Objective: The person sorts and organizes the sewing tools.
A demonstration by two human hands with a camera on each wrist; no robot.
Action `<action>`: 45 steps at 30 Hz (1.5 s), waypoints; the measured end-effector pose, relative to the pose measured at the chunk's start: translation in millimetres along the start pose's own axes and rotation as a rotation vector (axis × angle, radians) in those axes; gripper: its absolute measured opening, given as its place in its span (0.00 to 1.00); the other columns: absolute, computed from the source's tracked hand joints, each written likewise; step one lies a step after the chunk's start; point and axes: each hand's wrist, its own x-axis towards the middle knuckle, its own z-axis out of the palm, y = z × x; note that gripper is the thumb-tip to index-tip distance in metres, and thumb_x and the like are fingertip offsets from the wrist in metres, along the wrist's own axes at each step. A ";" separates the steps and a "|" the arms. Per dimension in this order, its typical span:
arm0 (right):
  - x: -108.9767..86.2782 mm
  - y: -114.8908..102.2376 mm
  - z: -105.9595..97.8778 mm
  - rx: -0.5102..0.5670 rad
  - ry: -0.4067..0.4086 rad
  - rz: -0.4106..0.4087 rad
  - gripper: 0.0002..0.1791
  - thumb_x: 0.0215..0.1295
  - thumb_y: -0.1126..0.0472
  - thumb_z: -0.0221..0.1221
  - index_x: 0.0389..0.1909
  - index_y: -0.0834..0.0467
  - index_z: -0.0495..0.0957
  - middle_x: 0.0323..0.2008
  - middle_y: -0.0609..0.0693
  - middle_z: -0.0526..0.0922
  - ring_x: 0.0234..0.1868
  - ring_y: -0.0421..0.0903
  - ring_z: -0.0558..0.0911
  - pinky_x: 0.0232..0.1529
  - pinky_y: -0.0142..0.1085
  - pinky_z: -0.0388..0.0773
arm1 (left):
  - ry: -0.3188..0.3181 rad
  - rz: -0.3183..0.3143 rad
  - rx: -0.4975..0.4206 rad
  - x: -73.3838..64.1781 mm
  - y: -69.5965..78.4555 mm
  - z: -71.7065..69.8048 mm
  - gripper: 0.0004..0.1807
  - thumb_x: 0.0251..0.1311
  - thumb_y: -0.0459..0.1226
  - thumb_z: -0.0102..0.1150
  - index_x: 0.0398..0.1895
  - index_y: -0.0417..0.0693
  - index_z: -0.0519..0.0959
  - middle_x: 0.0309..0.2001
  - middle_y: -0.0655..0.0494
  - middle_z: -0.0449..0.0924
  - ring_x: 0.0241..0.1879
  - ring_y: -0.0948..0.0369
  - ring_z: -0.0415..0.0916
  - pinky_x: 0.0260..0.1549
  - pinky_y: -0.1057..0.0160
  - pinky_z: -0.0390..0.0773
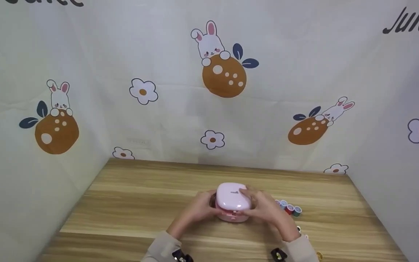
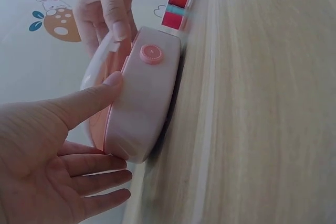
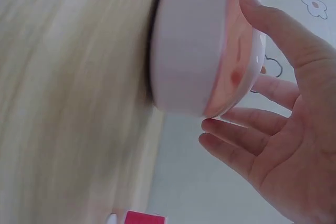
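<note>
Two hands on one object, right in front of the person! The left hand (image 1: 199, 208) has its thumb at the seam and fingers at the side of the pink case (image 2: 140, 98); the right hand (image 1: 266, 207) grips the lid (image 1: 231, 198), thumb to its front edge. The case sits on the wooden table (image 1: 140, 196), between the hands, lid ajar. This looks like the lid being worked, opening or closing, I can't tell which. Next move, I'd judge: left steadies the lower half, right swings the lid evenly, fingertips clear of the gap. And the left wrist view shows what the head view hides: the outer left fingers spread free of the case. The right wrist view adds the peach inside (image 3: 238, 38) along its gap. Only the head view gives the dark mark (image 1: 234, 192) on top. Off right, coloured spools (image 1: 289, 209); behind everything, the printed cloth (image 1: 169, 123).
</note>
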 end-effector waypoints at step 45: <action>33.5 -12.7 -3.9 -0.138 0.599 -0.181 0.14 0.65 0.71 0.69 0.50 0.62 0.89 0.50 0.60 0.90 0.52 0.59 0.89 0.52 0.50 0.88 | -0.018 -0.018 -0.114 -1.3 -5.9 -1.5 0.43 0.53 0.36 0.80 0.70 0.29 0.71 0.63 0.36 0.80 0.64 0.43 0.79 0.69 0.43 0.76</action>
